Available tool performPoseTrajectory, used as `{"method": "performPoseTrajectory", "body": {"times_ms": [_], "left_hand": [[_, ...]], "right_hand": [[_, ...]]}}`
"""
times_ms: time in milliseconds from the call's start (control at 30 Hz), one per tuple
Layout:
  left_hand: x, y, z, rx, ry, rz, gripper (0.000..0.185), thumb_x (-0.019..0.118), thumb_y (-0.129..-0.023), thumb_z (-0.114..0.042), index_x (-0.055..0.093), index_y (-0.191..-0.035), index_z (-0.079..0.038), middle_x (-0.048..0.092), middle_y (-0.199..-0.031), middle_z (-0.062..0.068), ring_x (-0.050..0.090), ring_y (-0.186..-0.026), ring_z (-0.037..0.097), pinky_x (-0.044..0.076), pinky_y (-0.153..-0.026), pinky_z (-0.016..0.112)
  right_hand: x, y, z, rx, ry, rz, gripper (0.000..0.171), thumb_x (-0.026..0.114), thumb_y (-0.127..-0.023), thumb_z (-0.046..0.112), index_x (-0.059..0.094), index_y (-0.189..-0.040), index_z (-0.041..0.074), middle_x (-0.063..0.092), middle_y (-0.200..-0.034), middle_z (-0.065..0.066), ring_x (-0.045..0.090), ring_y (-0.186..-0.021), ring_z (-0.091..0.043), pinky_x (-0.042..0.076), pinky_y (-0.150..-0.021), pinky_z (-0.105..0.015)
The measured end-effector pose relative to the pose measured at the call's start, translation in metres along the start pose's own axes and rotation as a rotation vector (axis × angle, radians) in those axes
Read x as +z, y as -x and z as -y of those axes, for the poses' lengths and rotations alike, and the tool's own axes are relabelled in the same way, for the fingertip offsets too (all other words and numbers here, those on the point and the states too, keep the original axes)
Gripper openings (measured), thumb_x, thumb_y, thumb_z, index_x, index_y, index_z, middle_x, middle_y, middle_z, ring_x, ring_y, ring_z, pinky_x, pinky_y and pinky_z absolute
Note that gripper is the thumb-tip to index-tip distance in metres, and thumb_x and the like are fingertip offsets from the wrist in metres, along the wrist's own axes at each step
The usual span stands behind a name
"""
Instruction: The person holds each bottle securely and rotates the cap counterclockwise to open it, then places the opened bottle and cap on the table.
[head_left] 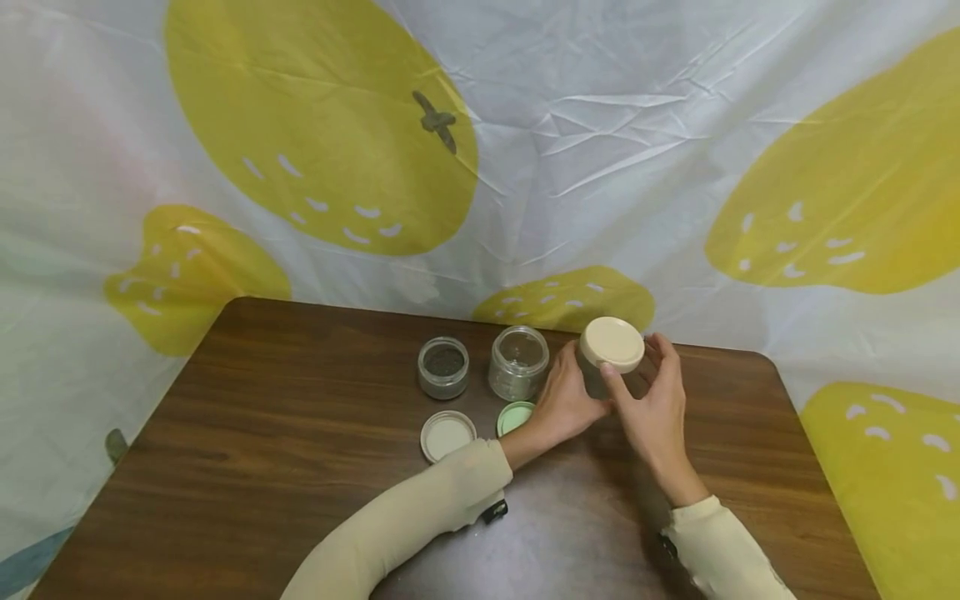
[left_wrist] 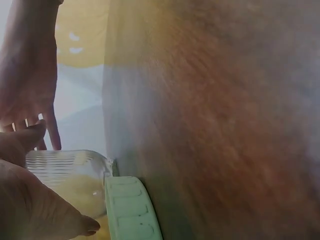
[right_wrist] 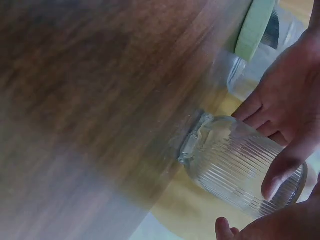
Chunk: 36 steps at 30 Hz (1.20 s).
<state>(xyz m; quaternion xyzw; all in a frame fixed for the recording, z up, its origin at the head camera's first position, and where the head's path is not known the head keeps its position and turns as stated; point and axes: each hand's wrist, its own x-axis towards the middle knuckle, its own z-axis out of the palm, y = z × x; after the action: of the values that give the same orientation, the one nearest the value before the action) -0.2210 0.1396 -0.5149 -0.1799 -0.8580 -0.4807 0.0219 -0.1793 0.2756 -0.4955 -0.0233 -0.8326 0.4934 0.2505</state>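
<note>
A ribbed glass jar point(right_wrist: 235, 170) with a cream lid point(head_left: 612, 342) stands upright between my hands, its base close to the table near the back edge. My left hand point(head_left: 566, 398) grips the glass body, with the thumb across the front and the fingers round the far side. At the lid, my right hand point(head_left: 654, 408) has its thumb at the front rim and its fingers at the right side. In the left wrist view the right hand's fingers reach down behind the jar.
Left of the hands stand an uncovered clear jar point(head_left: 519, 363) and a shorter jar point(head_left: 443, 369) with dark contents. A pale lid point(head_left: 447, 437) and a green lid point(head_left: 514, 417) lie before them on the brown table point(head_left: 300, 467). A lemon-print cloth point(head_left: 525, 183) hangs behind.
</note>
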Motion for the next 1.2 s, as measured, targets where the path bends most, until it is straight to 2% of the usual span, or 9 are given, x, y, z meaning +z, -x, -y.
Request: {"method": "performPoseTrajectory", "body": {"times_ms": [100,233,400,500,667,767,967,1100,1200], "left_hand": [[0.0,-0.002,-0.004,-0.024,0.011,0.003,0.099,0.09,-0.077,-0.027,0.036,-0.155,-0.001,0.055,-0.15,0.018,0.058,-0.137,0.033,0.052,-0.114,0.043],[0.009,-0.006,0.0,-0.042,0.004,-0.034,0.092,0.089,-0.075,-0.022,0.04,-0.151,-0.004,0.059,-0.142,0.015,0.063,-0.13,0.031,0.056,-0.106,0.041],[0.033,-0.014,0.023,-0.017,0.012,-0.08,0.083,0.085,-0.078,-0.024,0.042,-0.147,-0.008,0.061,-0.136,0.012,0.066,-0.124,0.032,0.057,-0.102,0.043],[0.045,-0.022,0.036,-0.032,-0.005,-0.07,0.081,0.084,-0.081,-0.025,0.04,-0.147,-0.01,0.063,-0.135,0.011,0.067,-0.122,0.031,0.058,-0.1,0.043],[0.045,-0.028,0.042,-0.063,-0.011,-0.034,0.084,0.087,-0.081,-0.03,0.04,-0.148,-0.015,0.065,-0.134,0.008,0.069,-0.12,0.027,0.059,-0.096,0.042],[0.043,-0.028,0.04,-0.077,-0.015,-0.023,0.084,0.087,-0.081,-0.028,0.039,-0.149,-0.014,0.064,-0.135,0.009,0.068,-0.121,0.028,0.058,-0.097,0.043],[0.051,-0.031,0.048,-0.056,-0.06,-0.034,0.083,0.086,-0.08,-0.027,0.041,-0.147,-0.012,0.064,-0.131,0.008,0.069,-0.117,0.027,0.059,-0.094,0.04],[0.048,-0.025,0.043,-0.012,-0.086,-0.034,0.085,0.087,-0.078,-0.032,0.042,-0.147,-0.011,0.065,-0.129,0.009,0.069,-0.115,0.027,0.058,-0.092,0.04],[0.023,-0.012,0.017,-0.001,-0.075,-0.007,0.081,0.087,-0.08,-0.029,0.045,-0.145,-0.009,0.065,-0.129,0.01,0.069,-0.114,0.027,0.058,-0.091,0.039]], "right_hand": [[0.002,-0.003,0.001,0.006,0.035,0.014,0.089,0.082,-0.092,0.024,0.031,-0.163,0.007,0.045,-0.16,-0.016,0.057,-0.141,-0.037,0.051,-0.115,-0.036],[0.005,-0.007,0.002,0.008,0.073,0.008,0.092,0.085,-0.09,0.027,0.033,-0.162,0.005,0.047,-0.158,-0.019,0.059,-0.137,-0.035,0.052,-0.11,-0.028],[0.007,-0.007,0.003,0.004,0.108,0.0,0.092,0.087,-0.088,0.029,0.037,-0.161,0.004,0.051,-0.155,-0.019,0.062,-0.133,-0.037,0.054,-0.107,-0.035],[0.007,-0.006,0.002,-0.005,0.122,0.0,0.088,0.087,-0.088,0.029,0.04,-0.16,0.007,0.055,-0.153,-0.017,0.063,-0.131,-0.036,0.055,-0.104,-0.039],[0.007,-0.006,0.003,-0.032,0.115,-0.001,0.083,0.085,-0.089,0.028,0.043,-0.158,0.008,0.057,-0.152,-0.016,0.062,-0.131,-0.036,0.053,-0.105,-0.053],[0.008,-0.007,0.003,-0.042,0.109,-0.004,0.082,0.086,-0.089,0.026,0.044,-0.158,0.008,0.058,-0.151,-0.016,0.062,-0.131,-0.035,0.053,-0.105,-0.053],[0.003,-0.005,0.007,-0.027,0.1,-0.014,0.081,0.088,-0.087,0.025,0.048,-0.155,0.007,0.06,-0.149,-0.014,0.063,-0.13,-0.032,0.052,-0.103,-0.028],[-0.002,-0.001,0.013,0.008,0.079,-0.024,0.08,0.089,-0.085,0.024,0.049,-0.153,0.006,0.06,-0.147,-0.013,0.064,-0.127,-0.033,0.047,-0.097,-0.014],[-0.007,0.002,0.021,0.019,0.063,-0.028,0.08,0.09,-0.085,0.023,0.05,-0.153,0.007,0.06,-0.145,-0.011,0.063,-0.125,-0.027,0.047,-0.096,-0.011]]}}
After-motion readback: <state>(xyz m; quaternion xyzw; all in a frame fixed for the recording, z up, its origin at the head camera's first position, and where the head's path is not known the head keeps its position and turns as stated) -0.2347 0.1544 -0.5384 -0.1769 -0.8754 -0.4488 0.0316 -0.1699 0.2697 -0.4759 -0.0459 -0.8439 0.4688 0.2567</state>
